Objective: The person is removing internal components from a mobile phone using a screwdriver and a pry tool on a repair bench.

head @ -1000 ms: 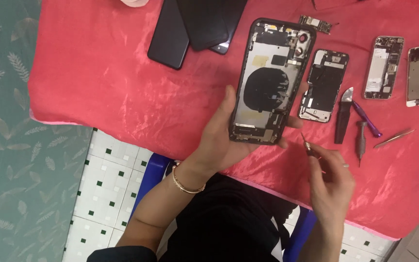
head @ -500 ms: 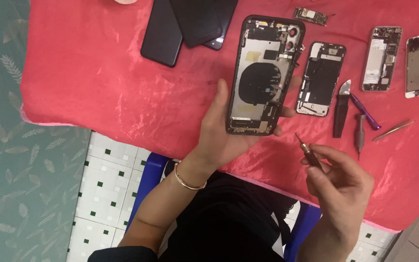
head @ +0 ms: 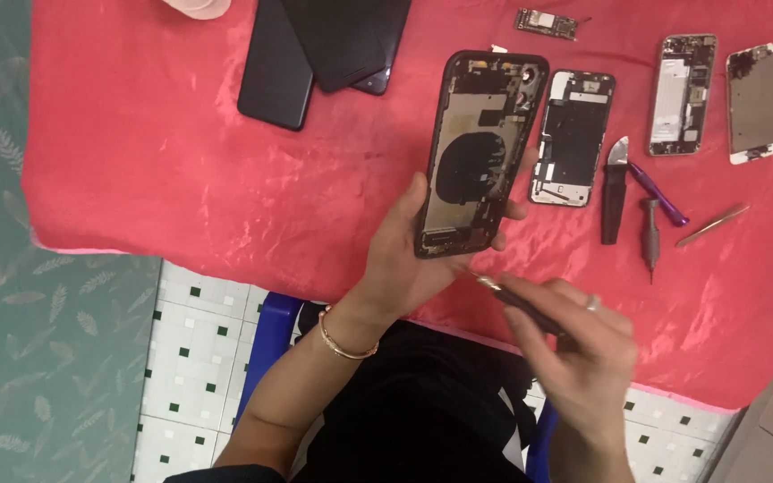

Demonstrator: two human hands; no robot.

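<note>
Closest to the camera, the right hand is pinched around a slim dark screwdriver, metal tip pointing up and left, just below the bottom edge of the phone. The tip looks close to the frame but I can't tell if it's actually touching.

The left hand is clamped on an opened phone housing, thumb on the left edge and fingers wrapped behind and showing on the right side. It's held up over the red cloth on the tabletop, insides facing the camera: dark round coil in the middle, camera cutout at the top, no screen on it. There's a gold bangle on that wrist.

My read is this is the screw stage down at the bottom end of the housing. Seating that tip squarely in a tiny screw head would need the phone held dead steady and a light touch so it doesn't slip.

Farther out on the cloth: a second gutted phone just right of the held one, a black pry tool, a purple spudger, a small spare driver, two more stripped phones beyond, and black screens stacked top left.
</note>
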